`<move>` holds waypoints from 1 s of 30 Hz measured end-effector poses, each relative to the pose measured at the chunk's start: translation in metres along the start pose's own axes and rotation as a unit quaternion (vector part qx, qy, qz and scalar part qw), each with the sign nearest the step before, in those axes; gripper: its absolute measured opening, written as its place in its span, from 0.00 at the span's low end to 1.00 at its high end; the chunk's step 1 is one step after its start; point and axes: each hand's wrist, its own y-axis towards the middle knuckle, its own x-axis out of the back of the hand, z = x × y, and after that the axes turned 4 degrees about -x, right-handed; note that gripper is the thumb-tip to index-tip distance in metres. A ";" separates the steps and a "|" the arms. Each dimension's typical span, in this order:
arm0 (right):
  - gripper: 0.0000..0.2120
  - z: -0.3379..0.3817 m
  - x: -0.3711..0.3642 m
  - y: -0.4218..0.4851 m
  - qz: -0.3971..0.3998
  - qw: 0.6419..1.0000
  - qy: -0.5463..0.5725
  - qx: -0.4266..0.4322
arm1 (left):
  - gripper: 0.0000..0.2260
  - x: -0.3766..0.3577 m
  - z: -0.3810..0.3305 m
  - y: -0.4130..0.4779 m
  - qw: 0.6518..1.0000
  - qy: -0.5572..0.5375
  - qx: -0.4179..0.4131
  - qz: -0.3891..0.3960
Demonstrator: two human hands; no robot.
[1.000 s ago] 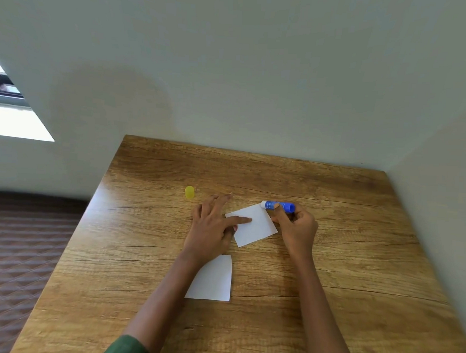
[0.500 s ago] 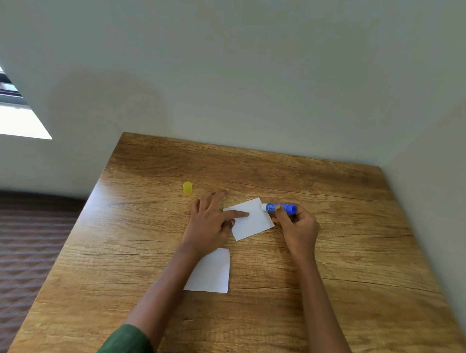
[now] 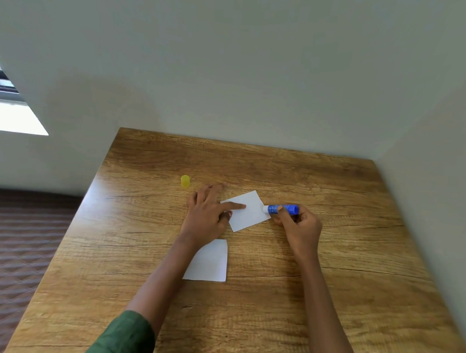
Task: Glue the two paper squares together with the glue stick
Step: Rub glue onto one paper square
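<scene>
The left hand [image 3: 207,215] presses flat, fingers straight, on the far paper square [image 3: 249,211]; at this square's right edge the right hand [image 3: 300,228] grasps the glue stick [image 3: 282,209].

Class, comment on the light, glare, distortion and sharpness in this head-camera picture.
Head view: soft daylight from the window at left; pale sheen on the table near its left edge; wide-angle lens skews the walls; glue stick and far paper square look sharp.
</scene>
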 end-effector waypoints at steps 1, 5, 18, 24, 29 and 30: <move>0.10 -0.001 0.001 -0.001 0.000 1.000 0.000 -0.002 | 0.19 0.000 0.000 0.000 1.000 0.000 -0.002 -0.001; 0.10 -0.004 0.006 -0.005 -0.003 1.000 -0.002 -0.005 | 0.21 -0.001 0.000 -0.001 1.000 0.005 -0.001 -0.007; 0.01 -0.014 0.014 -0.008 -0.003 0.997 0.065 -0.045 | 0.23 -0.002 -0.001 -0.002 1.000 -0.007 -0.001 -0.008; 0.06 -0.015 0.006 -0.019 0.058 0.988 0.134 -0.052 | 0.23 0.000 0.000 -0.002 1.000 -0.021 0.002 -0.008; 0.03 -0.012 -0.007 -0.032 0.123 0.982 0.134 -0.042 | 0.23 0.000 -0.001 -0.002 1.000 -0.012 0.006 0.010; 0.02 -0.011 -0.008 -0.033 0.128 0.983 0.127 -0.039 | 0.23 0.000 -0.001 -0.001 1.000 -0.004 0.005 0.015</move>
